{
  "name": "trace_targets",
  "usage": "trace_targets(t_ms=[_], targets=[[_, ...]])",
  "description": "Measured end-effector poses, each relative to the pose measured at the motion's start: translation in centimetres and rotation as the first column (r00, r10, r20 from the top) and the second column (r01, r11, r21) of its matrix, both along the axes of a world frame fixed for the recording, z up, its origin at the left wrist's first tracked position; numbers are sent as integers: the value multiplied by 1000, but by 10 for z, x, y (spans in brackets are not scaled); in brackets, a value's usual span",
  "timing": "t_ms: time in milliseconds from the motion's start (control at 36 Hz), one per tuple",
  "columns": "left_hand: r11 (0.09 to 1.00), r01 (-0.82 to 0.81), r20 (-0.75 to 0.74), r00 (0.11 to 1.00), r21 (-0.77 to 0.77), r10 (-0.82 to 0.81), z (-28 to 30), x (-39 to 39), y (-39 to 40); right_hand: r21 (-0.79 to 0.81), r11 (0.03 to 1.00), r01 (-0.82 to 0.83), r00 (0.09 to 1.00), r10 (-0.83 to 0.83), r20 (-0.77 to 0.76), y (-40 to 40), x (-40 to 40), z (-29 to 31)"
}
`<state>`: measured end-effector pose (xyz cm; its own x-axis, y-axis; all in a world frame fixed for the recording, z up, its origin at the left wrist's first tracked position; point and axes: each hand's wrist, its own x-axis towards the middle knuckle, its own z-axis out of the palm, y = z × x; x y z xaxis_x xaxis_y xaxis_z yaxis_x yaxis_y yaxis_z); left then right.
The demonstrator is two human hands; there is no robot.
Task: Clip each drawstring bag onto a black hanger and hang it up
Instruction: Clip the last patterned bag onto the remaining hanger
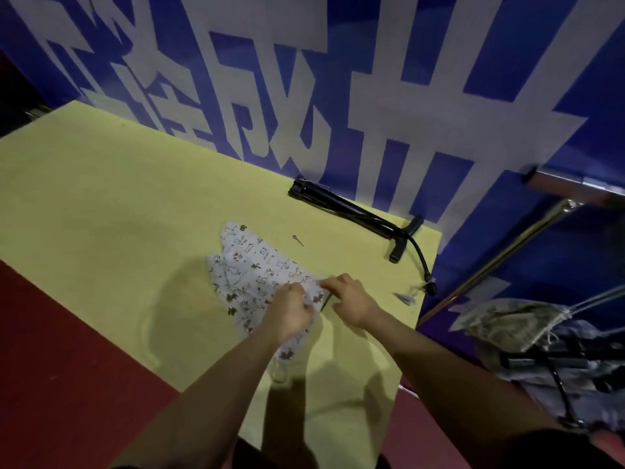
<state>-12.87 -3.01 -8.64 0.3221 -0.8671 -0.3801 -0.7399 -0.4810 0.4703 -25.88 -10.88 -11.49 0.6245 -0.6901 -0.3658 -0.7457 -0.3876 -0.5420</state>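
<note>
Bag in hand: a white printed drawstring bag (pixel 252 275) lies flat on the yellow table (pixel 101 198), near its right end.
Left hand (pixel 292 311): fingers curled, gripping the bag's cloth at its near-right edge.
Right hand (pixel 351 299): fingers curled at the same edge, just beside the left; a thin dark item shows between the hands, but whether it is a hanger clip cannot be told.
Bag axis: long axis runs diagonally, from the far-left corner toward the near edge of the table; the end with the cord loop points toward the person and overhangs the table edge slightly.
Hanger: a black hanger (pixel 358 211) lies at the back of the table against the blue wall (pixel 507 96), apart from the bag.
Progress: judged early for this bag, with clipping not confirmed and hanging not done.
Other bags: a heap of cloth bags (pixel 527 333) with black hangers sits at the right, off the table; whether finished cannot be told.
</note>
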Motion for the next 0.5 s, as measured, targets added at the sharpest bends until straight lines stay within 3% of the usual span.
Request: trace_targets(t_ms=[83,306,500], targets=[[990,112,-25,994,82,-110,-11,11,-4,-76,997,25,999,-28,-39,3,11,-9],[939,315,-59,949,136,-309,-21,37,-17,-67,952,299,945,-286,158,3,43,-9],[974,215,42,976,-67,-212,-6,71,-21,-60,903,425,869,-388,306,-9,79,15]])
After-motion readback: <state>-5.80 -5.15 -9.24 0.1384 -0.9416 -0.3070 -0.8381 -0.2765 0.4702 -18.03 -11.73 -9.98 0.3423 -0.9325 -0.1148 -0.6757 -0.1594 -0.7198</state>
